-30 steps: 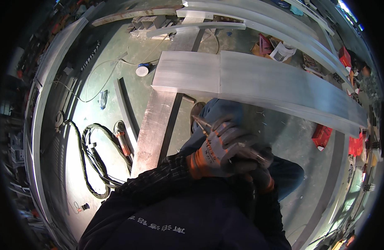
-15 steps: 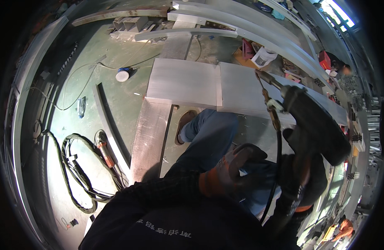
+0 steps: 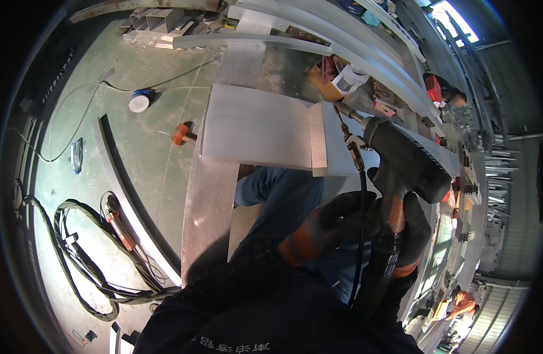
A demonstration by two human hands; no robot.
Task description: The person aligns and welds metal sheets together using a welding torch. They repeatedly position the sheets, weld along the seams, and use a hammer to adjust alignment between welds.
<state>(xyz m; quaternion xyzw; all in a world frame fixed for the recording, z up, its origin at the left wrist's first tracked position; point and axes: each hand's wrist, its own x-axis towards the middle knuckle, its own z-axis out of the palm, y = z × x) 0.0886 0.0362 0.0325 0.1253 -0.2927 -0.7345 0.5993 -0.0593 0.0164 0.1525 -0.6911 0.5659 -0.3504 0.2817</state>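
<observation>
My right hand, in a dark glove with an orange cuff, is wrapped round the handle of a black pistol-shaped welding gun. The gun's metal nozzle points up and left over pale metal panels. Beside the barrel is a slim brass fitting with a valve, and a black hose runs down from it. My left hand, gloved too, has its fingers curled against the gun's handle, behind the hose. Its fingertips are hidden, so what they grip does not show.
The panels rest across a metal beam, with my leg beneath. An orange-headed hammer lies beyond the beam. Coiled black cable, an orange-bodied tool and a metal strip lie left. Long profiles cross the far side.
My left hand has come up and right to the gun's handle. My view has shifted, so the floor items appear farther left and the hammer shows.
</observation>
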